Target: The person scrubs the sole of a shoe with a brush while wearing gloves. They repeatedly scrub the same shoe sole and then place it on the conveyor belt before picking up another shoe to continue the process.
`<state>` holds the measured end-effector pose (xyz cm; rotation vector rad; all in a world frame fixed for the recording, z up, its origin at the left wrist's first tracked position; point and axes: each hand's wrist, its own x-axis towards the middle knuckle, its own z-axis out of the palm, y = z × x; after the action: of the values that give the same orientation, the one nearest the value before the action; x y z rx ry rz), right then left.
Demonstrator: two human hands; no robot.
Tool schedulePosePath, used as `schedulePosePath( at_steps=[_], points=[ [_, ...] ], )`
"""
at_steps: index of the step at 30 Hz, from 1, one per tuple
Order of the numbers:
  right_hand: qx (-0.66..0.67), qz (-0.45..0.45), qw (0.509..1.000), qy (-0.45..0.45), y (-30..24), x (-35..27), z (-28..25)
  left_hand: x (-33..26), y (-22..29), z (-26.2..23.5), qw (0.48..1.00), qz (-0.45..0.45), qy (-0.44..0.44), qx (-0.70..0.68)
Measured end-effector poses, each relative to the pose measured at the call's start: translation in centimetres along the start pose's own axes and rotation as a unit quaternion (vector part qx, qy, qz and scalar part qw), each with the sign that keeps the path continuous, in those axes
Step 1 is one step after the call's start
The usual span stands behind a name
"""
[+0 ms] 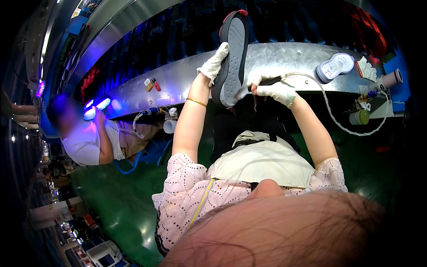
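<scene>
My left hand (215,64), in a white work glove, grips a shoe sole (235,49) by its left edge. The sole is grey and dotted with small dimples, with a dark rim and red at the far tip; it stands lengthwise over the metal ledge (275,58). In my right hand (276,90), gloved but with bare fingertips, is a brush (270,81) with a dark handle. Its pale bristles are at the near right edge of the sole, apparently touching it. A pale hose (327,100) runs from the handle's end.
A pale sole-shaped piece (334,66) and a white glove (366,69) lie right on the ledge. Past them are a white cylinder (392,78) and a green can (359,117). Small items (153,84) rest left. A seated co-worker (86,133) works under violet light.
</scene>
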<state>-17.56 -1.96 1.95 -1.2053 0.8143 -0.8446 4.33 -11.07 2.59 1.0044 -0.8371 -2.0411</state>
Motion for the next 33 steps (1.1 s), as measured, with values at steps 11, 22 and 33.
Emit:
schedulePosePath(
  at_steps=[11, 22, 33],
  points=[
    [-0.064, -0.158, 0.984, 0.05, 0.4, 1.3, -0.6, -0.5, 0.6, -0.6, 1.0, 0.003, 0.016, 0.021],
    [-0.052, -0.129, 0.99, 0.039, 0.0, 2.1, -3.1, -2.4, 0.9, 0.6, 0.999, -0.012, -0.027, -0.013],
    [-0.125, -0.205, 0.97, -0.032, -2.0, 2.1, -1.0, -2.6, 0.8, 0.3, 0.999, 0.045, -0.002, -0.02]
  ],
)
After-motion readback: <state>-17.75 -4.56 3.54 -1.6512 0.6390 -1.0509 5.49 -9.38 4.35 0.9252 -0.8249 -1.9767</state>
